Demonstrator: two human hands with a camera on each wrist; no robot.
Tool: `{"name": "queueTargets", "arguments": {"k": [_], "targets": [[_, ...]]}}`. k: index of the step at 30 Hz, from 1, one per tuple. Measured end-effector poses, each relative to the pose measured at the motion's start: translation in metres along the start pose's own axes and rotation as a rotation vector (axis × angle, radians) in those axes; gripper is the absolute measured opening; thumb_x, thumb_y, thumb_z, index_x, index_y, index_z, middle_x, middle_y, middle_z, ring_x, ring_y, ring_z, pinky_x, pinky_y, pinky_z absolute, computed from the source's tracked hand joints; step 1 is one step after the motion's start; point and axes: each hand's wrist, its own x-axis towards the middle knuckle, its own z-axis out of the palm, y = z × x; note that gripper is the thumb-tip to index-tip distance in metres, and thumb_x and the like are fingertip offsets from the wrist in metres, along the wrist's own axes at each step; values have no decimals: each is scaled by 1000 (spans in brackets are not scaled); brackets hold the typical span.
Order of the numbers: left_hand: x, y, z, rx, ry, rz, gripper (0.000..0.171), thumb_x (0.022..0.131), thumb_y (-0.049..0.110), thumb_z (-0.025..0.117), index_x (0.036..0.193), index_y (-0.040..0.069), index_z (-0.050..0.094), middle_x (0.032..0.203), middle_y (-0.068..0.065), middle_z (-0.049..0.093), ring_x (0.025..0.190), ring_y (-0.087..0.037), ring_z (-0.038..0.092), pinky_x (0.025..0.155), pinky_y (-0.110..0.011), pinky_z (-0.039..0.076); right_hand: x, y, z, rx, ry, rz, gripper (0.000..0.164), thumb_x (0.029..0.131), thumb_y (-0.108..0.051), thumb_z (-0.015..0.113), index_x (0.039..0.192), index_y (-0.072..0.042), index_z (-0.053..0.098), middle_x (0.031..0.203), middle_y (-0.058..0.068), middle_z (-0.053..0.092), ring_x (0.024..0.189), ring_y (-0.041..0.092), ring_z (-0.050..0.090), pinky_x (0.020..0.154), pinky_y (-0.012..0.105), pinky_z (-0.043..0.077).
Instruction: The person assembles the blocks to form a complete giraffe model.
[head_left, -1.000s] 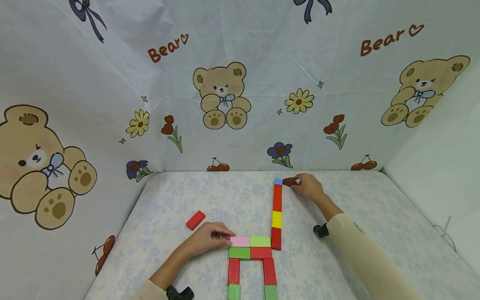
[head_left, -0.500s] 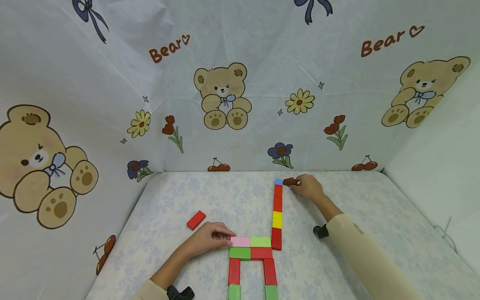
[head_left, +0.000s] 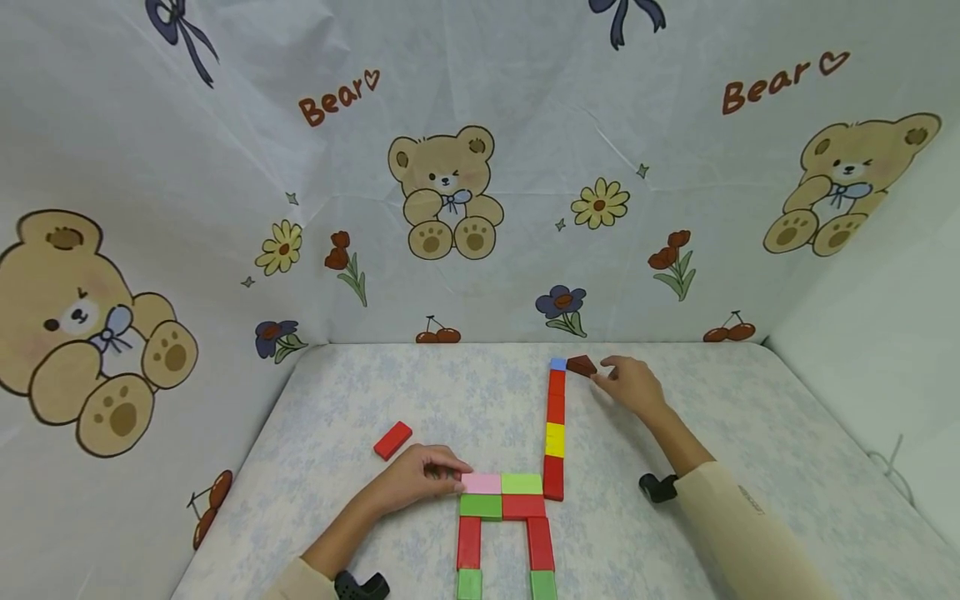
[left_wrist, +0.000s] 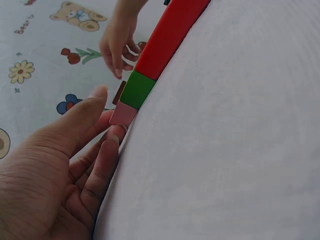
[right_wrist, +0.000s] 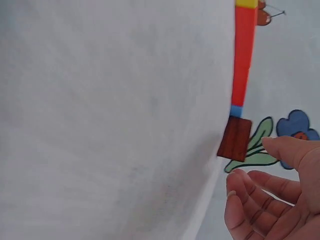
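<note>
My right hand [head_left: 632,385] is just right of a dark brown angular wooden block [head_left: 581,366], its fingers loosely bent and apart. The right wrist view shows a gap between this hand [right_wrist: 280,195] and the brown block [right_wrist: 235,138]. That block lies beside a small blue block [head_left: 558,364] topping a column of red blocks [head_left: 555,408] and a yellow block [head_left: 554,440]. My left hand [head_left: 420,479] rests its relaxed fingers against the left end of a pink block [head_left: 481,483]; its thumb looks raised off the block in the left wrist view.
A light green block [head_left: 521,483] adjoins the pink one. Below lie a green block [head_left: 480,505] and a red block [head_left: 523,506], above two legs of red and green blocks. One loose red block [head_left: 393,440] lies left. A bear-print curtain [head_left: 450,292] stands behind the table.
My right hand has let go of the brown block and drawn back slightly right and toward me. The brown block stays beside the blue one. My left hand holds its place.
</note>
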Motion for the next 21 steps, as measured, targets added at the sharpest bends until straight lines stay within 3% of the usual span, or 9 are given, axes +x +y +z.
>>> {"name": "queueTargets", "arguments": {"k": [4,7,21], "targets": [[0,1,0,5,1,-1,26,87,29,82,112,24,80,100,5,74,76,-8,55,66,-23,46,-20,-5,-4,23,34,-46,46,93,-25,73,128,5,65,85,12,68,63,21,52,52,31,44],[0,1,-1,16,-2,1,26,88,30,81,113,24,80,100,5,74,75,-8,55,66,-23,47,-35,-13,-6,36,27,-43,48,93,-26,75,130,3,65,83,8,66,62,19,48,52,30,42],[1,-3,0,19,2,21,25,88,28,81,113,23,80,100,4,74,73,-7,54,63,-23,47,-91,-45,-4,92,-36,-65,48,89,-23,80,131,-4,66,79,-2,61,65,15,52,52,26,46]]}}
